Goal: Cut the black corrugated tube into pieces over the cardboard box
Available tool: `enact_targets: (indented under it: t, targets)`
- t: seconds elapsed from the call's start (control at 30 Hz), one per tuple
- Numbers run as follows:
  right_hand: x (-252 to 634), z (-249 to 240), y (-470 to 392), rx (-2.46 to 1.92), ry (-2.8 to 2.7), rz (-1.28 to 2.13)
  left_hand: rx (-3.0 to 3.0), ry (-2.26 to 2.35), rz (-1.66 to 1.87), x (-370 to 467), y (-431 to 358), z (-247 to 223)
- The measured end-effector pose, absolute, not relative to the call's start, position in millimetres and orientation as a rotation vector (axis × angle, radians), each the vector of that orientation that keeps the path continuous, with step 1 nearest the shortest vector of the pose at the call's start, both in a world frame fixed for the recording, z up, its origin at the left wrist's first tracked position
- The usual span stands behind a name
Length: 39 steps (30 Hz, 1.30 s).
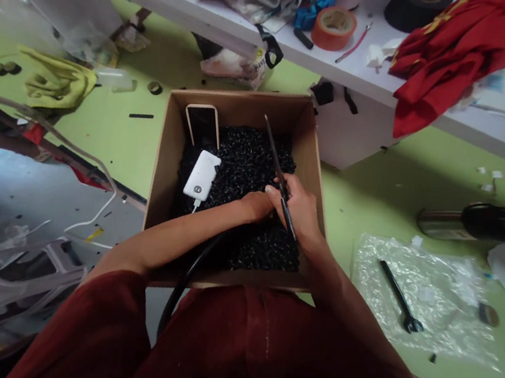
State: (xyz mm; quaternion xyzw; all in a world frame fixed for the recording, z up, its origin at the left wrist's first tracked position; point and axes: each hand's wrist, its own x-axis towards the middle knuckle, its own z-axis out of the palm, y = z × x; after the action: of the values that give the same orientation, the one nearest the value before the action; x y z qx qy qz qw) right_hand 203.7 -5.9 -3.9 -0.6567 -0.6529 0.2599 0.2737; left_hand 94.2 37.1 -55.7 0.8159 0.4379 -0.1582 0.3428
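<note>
Right hand (302,211): inside the box, closed around a long dark tool (277,165), its thin end pointing toward the box's far wall.
Left hand (259,205): beside the right hand and seemingly touching it, fingers curled in – I cannot tell what, if anything, they grip.
Black tube (174,298): comes up over the box's near rim and passes under the left forearm; its upper end is hidden.
Box (169,156): open cardboard, at the counter's near edge, about midway along the part in view.
Black pieces (248,156): small, shiny and loose, spread over the bottom of the box beneath both hands.
Phone (203,126): pale-rimmed with a dark screen, leaning in the box's far left corner.
White power bank (202,174): on the pieces just nearer than the phone, a white cable (196,205) plugged into its near end.
Counter (352,195): green; yellow cloth (61,82) toward its left end, clear plastic bag (446,296) to the right of the box near the near edge – a black wrench-like tool (397,294) lies on it, and a steel-and-black bottle (441,223) is just beyond.
Shelf (347,76): white, along the counter's far side; near its front edge are an orange tape roll (332,40) and a red cloth (450,60), which hangs over that edge.
</note>
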Motion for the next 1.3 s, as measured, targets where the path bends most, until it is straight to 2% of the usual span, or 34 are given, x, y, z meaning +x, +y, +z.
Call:
enact_targets:
  t: [0.23, 0.43, 0.57, 0.83, 1.0, 1.3]
  targets:
    - [211, -7, -2, -1.79, -1.601, 0.66, 2.214, 0.909, -0.651, 94, -9, -21]
    - [211, -12, -2, -1.789, -1.589, 0.657, 2.193, 0.912, -0.488, 77, -17, -11]
    - [210, -11, -2, -1.79, -1.59, 0.654, 2.161, 1.058, -0.371, 66, 4, -18]
    - [210, -8, -1, -1.774, -1.585, 0.703, 2.115, 1.515, 0.042, 61, 97, -52]
    - [210, -3, -1, -1.792, -1.619, 0.7, 2.126, 1.674, -0.051, 76, 127, -70]
    - [210, -4, 0, -1.84, -1.703, 0.68, 2.17, 1.583, -0.214, 94, 122, -73]
